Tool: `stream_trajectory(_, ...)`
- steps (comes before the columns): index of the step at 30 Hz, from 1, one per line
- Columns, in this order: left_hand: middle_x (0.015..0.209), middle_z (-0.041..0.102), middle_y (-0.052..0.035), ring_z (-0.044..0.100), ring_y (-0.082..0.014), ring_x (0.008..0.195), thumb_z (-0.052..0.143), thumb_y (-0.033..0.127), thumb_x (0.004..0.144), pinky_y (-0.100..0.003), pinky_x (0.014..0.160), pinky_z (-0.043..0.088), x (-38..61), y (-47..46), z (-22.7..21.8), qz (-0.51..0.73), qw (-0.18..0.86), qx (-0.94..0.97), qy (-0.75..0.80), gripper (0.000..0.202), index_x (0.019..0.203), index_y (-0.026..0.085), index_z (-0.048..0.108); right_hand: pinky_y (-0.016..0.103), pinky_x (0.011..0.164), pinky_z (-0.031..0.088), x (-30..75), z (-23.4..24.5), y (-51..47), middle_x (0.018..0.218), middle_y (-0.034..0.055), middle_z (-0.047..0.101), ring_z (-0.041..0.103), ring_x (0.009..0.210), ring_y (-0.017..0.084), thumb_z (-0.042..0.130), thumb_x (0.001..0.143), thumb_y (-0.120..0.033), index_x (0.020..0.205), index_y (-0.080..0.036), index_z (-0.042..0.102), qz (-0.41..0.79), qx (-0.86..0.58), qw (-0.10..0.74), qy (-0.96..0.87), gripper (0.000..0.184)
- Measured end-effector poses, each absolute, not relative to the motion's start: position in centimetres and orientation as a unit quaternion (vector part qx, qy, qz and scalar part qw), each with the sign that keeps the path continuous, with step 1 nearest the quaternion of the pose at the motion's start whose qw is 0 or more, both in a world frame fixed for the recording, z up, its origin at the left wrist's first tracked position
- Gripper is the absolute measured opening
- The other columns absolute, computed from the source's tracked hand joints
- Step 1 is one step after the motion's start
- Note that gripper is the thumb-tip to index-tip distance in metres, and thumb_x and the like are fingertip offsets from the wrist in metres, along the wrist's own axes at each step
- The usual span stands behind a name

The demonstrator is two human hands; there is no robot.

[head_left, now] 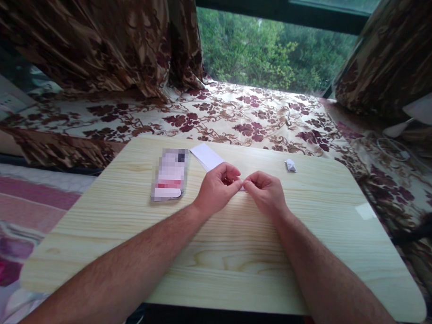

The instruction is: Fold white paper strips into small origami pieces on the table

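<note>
My left hand (220, 186) and my right hand (265, 191) meet above the middle of the table, thumbs almost touching. Both pinch a small piece of white paper (242, 188); most of it is hidden by the fingers, so its shape cannot be made out. Behind my left hand lie flat white paper sheets (206, 156), partly covered by that hand. A small folded white paper piece (290, 165) sits apart, beyond my right hand near the far edge.
The light wood-grain table (212, 270) has rounded corners. Left of my hands lies a blurred-out flat pinkish rectangular object (170, 173), with a dark patch at its top. A floral-covered window ledge (253, 118) borders the far edge. A white lamp (425, 107) stands at right.
</note>
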State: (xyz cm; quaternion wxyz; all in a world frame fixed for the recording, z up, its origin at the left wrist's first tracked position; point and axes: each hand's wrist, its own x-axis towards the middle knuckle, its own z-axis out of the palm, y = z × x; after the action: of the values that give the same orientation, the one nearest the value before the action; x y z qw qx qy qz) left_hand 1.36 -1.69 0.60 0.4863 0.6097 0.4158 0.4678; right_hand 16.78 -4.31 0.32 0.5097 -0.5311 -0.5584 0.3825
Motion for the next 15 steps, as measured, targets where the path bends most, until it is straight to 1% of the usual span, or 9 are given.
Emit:
stream_trajectory(5, 0.075, 0.062, 0.0003, 0.06, -0.0122, 0.066, 0.074, 0.023, 0.071, -0.023, 0.061, 0.048, 1.38, -1.69, 0.72, 0.466, 0.496, 0.605, 0.413, 0.024, 0.091, 0.018, 0.063, 0.024, 0.049, 0.033, 16.73, 0.26, -4.42, 0.058, -0.0018, 0.057, 0.045, 0.052, 0.01, 0.065, 0.077, -0.026, 0.069, -0.016, 0.065, 0.379, -0.522, 0.518, -0.561, 0.013)
stream_trajectory(11, 0.072, 0.061, 0.0016, 0.06, -0.0113, 0.066, 0.073, 0.02, 0.071, -0.023, 0.063, 0.047, 1.32, -1.55, 0.59, 0.471, 0.524, 0.59, 0.394, 0.025, 0.093, 0.017, 0.061, 0.024, 0.051, 0.037, 16.73, 0.49, -4.5, 0.058, -0.0013, 0.06, 0.049, 0.053, 0.011, 0.064, 0.077, -0.024, 0.067, -0.017, 0.065, 0.331, -0.533, 0.509, -0.588, 0.012)
stream_trajectory(15, 0.069, 0.058, 0.0037, 0.057, -0.01, 0.063, 0.074, 0.019, 0.069, -0.022, 0.061, 0.045, 1.36, -1.44, 0.47, 0.47, 0.548, 0.575, 0.384, 0.027, 0.091, 0.018, 0.058, 0.024, 0.053, 0.038, 16.85, 0.77, -4.59, 0.058, -0.002, 0.059, 0.05, 0.053, 0.011, 0.063, 0.076, -0.021, 0.065, -0.017, 0.064, 0.308, -0.532, 0.509, -0.602, 0.012)
